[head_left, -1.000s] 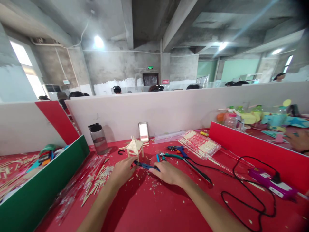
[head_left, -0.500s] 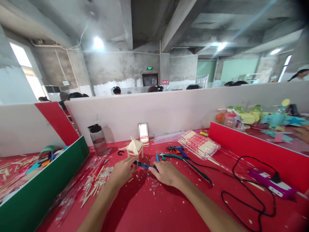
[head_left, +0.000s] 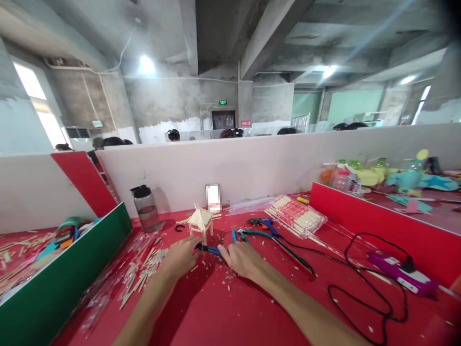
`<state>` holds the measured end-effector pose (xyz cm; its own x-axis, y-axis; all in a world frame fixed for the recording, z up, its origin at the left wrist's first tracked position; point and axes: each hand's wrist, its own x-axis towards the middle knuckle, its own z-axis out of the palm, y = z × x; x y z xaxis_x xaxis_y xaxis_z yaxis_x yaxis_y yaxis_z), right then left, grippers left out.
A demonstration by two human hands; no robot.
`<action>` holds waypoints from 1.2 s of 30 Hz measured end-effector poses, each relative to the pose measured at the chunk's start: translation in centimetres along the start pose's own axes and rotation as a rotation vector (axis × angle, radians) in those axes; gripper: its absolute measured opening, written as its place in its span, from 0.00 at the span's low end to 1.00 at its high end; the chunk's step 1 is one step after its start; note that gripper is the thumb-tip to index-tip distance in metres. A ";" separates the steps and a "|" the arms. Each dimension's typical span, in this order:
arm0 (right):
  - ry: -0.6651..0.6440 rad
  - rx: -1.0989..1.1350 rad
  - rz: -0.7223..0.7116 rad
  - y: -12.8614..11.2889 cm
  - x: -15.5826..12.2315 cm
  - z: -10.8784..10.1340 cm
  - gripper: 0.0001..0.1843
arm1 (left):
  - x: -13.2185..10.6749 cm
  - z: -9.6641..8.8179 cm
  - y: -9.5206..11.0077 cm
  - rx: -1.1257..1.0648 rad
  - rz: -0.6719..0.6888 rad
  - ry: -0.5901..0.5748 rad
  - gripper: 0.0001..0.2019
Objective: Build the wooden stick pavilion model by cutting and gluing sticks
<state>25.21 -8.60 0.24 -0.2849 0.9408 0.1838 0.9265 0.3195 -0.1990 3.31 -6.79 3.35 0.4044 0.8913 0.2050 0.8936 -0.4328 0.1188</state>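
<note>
My right hand [head_left: 243, 259] is closed around the handles of blue-handled pliers [head_left: 212, 249], whose dark jaws point left. At those jaws my left hand [head_left: 182, 259] has its fingers pinched together; whatever is between them is hidden. Just behind the jaws stands a small house-like model [head_left: 200, 220] of pale wooden sticks, with a peaked roof on legs. Beyond my right hand lie a blue glue gun [head_left: 264, 223] and a long-handled tool [head_left: 283, 247] with teal and black grips.
Stick offcuts [head_left: 144, 274] and clear wrappers lie left. A dark-lidded bottle [head_left: 144, 209] stands behind them. At right are bundled sticks [head_left: 295, 214], a purple power strip [head_left: 403, 273] and a looped black cord [head_left: 387, 302]. Green [head_left: 72, 259] and red [head_left: 382, 230] dividers flank the table.
The pliers and both hands have shifted slightly left and nearer to me, with the hands closer together. A person and a hand at the far right have left the view.
</note>
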 end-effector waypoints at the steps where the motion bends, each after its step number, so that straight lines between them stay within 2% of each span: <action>1: 0.005 -0.007 0.001 -0.1 0.0 0.0 0.44 | 0.0 -0.1 0.0 -0.002 -0.002 -0.007 0.12; 20: 0.015 -0.040 0.008 -0.5 -0.1 -0.1 0.40 | 0.2 -0.5 0.1 -0.063 -0.007 -0.065 0.12; 26: 0.029 -0.096 -0.011 -0.4 0.0 -0.5 0.40 | 0.1 -0.3 -0.1 -0.123 0.047 -0.039 0.18; 33: 0.007 -0.093 -0.040 -0.5 -1.2 -1.5 0.39 | -0.2 -0.8 -0.2 -0.159 0.130 -0.022 0.14; 36: -0.056 -0.015 -0.004 -0.3 -1.5 -1.7 0.38 | -0.3 -0.7 -0.2 -0.155 0.175 -0.023 0.15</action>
<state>25.77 -10.33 1.64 -0.3014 0.9446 0.1301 0.9288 0.3217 -0.1839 2.86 -7.08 3.90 0.5562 0.8031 0.2137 0.7699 -0.5948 0.2312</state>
